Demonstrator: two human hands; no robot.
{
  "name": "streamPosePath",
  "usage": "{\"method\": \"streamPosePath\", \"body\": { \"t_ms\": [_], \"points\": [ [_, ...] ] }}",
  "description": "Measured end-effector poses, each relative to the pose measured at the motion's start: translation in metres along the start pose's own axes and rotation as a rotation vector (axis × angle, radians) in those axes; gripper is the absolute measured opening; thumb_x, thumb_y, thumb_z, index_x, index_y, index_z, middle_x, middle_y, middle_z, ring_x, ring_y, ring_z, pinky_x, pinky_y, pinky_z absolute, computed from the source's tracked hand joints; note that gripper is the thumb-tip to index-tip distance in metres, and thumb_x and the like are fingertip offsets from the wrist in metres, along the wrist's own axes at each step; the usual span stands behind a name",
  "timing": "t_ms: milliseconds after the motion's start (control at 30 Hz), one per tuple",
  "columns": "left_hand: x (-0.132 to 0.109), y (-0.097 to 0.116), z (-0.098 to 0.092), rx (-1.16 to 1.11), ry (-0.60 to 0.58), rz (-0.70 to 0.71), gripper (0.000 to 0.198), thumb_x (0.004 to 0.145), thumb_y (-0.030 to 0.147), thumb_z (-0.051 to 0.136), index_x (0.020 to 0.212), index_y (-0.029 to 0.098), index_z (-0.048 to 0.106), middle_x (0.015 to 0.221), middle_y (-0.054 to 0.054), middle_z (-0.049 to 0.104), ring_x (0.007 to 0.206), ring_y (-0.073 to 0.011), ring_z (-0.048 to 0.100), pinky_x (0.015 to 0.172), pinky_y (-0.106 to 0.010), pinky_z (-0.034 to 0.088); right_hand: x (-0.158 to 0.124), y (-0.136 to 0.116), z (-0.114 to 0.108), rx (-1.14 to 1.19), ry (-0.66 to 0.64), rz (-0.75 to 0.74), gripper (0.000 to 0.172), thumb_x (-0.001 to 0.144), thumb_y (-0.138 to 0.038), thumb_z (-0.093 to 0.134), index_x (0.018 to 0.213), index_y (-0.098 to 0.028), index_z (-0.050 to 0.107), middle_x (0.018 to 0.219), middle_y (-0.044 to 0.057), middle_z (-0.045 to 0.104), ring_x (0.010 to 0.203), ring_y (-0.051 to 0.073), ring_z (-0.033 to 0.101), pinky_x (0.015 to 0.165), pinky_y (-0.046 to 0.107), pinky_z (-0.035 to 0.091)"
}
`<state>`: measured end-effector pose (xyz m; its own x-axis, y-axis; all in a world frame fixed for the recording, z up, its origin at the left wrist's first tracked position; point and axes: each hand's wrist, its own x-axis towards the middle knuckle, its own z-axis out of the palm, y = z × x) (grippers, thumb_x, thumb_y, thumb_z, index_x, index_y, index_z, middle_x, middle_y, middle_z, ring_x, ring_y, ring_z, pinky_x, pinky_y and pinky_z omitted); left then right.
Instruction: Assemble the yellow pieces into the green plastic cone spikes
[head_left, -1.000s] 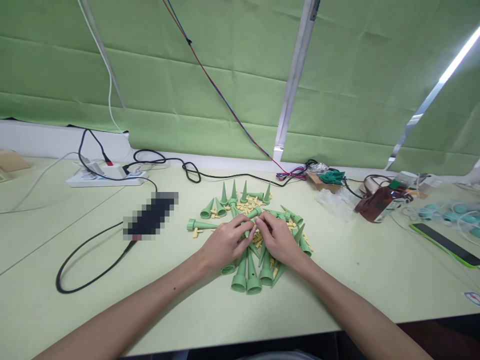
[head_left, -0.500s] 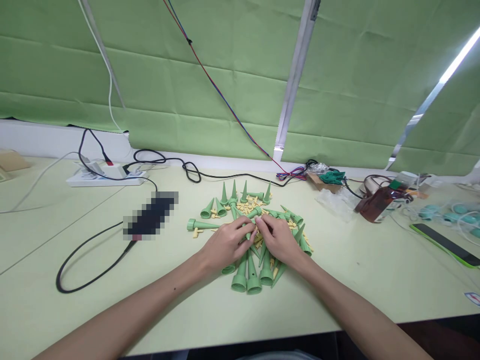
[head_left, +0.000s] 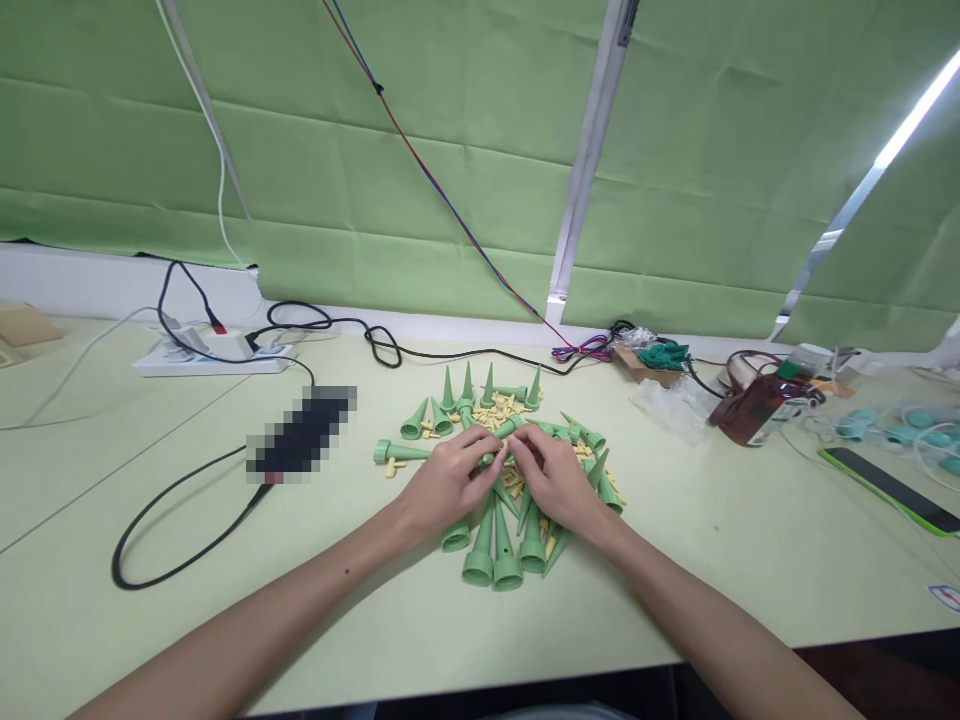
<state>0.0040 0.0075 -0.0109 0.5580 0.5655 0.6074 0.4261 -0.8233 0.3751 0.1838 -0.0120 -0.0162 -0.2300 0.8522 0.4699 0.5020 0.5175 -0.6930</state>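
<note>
My left hand (head_left: pixel 448 482) is closed around a green plastic spike (head_left: pixel 487 460), whose narrow end shows between the fingers. Close against it, my right hand (head_left: pixel 561 482) pinches with thumb and fingertips; what sits in that pinch is too small and covered to name. Around and under both hands lies a pile of hollow green cone spikes, some standing like the upright spike (head_left: pixel 490 388), others lying like the spike (head_left: pixel 507 565) at the front. Small yellow plastic valves (head_left: pixel 499 408) are heaped among them, and one valve (head_left: pixel 391 467) rests at the left.
A white power strip (head_left: pixel 210 358) and black cables run along the back wall. On the left lies a pixelated dark device (head_left: pixel 304 435). To the right are a crumpled plastic bag (head_left: pixel 675 405), a brown bottle (head_left: pixel 765 408) and a green-edged phone (head_left: pixel 889 490).
My left hand has turned the green spike, so its tip now points more toward me. The right fingertips have shifted slightly beside it. The pile looks unchanged.
</note>
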Motion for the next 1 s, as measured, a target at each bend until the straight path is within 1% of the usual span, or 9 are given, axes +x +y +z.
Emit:
{"method": "streamPosePath", "body": {
  "t_ms": [67,133,300,500,800,1000],
  "points": [
    [0.0012,0.0001,-0.0007,-0.019,0.004,-0.027,0.023,0.098,0.023,0.044,0.085,0.017,0.061,0.087,-0.004,0.061,0.079,-0.015,0.058,0.069,-0.028,0.049,-0.0006,-0.0001,-0.0001,0.027,-0.022,0.01,0.022,0.101,-0.034,0.038,0.094,-0.021,0.054,0.066,-0.002,0.052,0.057,0.014,0.048,0.057,0.026,0.035],
    [0.0019,0.0005,-0.001,-0.03,0.002,-0.04,0.024,0.097,0.023,0.044,0.083,0.017,0.061,0.085,-0.004,0.061,0.078,-0.0148,0.058,0.069,-0.027,0.049,-0.001,0.0007,0.0003,0.045,-0.035,0.017,0.021,0.101,-0.033,0.037,0.096,-0.021,0.053,0.066,-0.003,0.053,0.057,0.015,0.05,0.058,0.026,0.036],
    [0.0013,0.0002,-0.0004,-0.053,-0.006,-0.034,0.024,0.098,0.023,0.044,0.085,0.016,0.063,0.086,-0.004,0.061,0.078,-0.0147,0.058,0.069,-0.028,0.048,-0.0011,0.0038,0.0008,0.014,-0.027,-0.001,0.02,0.101,-0.031,0.038,0.094,-0.021,0.053,0.066,-0.003,0.051,0.055,0.014,0.045,0.056,0.026,0.033],
    [-0.0019,-0.004,0.0017,-0.043,-0.024,-0.014,0.02,0.098,0.023,0.044,0.09,0.016,0.061,0.091,-0.005,0.06,0.08,-0.0142,0.058,0.072,-0.028,0.049,-0.0003,0.0061,0.0003,-0.003,-0.03,-0.03,0.02,0.101,-0.029,0.038,0.092,-0.02,0.053,0.072,-0.002,0.055,0.058,0.013,0.046,0.058,0.026,0.034],
    [-0.002,-0.0027,0.0021,-0.013,-0.027,-0.003,0.02,0.097,0.023,0.044,0.088,0.016,0.061,0.089,-0.005,0.06,0.077,-0.0135,0.057,0.068,-0.027,0.048,0.0003,0.0076,0.0,-0.01,-0.024,-0.04,0.02,0.1,-0.028,0.039,0.085,-0.021,0.049,0.069,-0.003,0.05,0.058,0.013,0.045,0.058,0.025,0.033],
    [-0.0017,-0.0015,0.0021,-0.008,-0.023,0.003,0.021,0.097,0.022,0.044,0.088,0.016,0.062,0.089,-0.005,0.06,0.077,-0.0136,0.057,0.069,-0.027,0.049,-0.0004,0.0051,-0.0004,-0.009,-0.02,-0.039,0.022,0.1,-0.028,0.039,0.082,-0.021,0.048,0.066,-0.004,0.048,0.056,0.012,0.044,0.057,0.025,0.032]
  ]
}}
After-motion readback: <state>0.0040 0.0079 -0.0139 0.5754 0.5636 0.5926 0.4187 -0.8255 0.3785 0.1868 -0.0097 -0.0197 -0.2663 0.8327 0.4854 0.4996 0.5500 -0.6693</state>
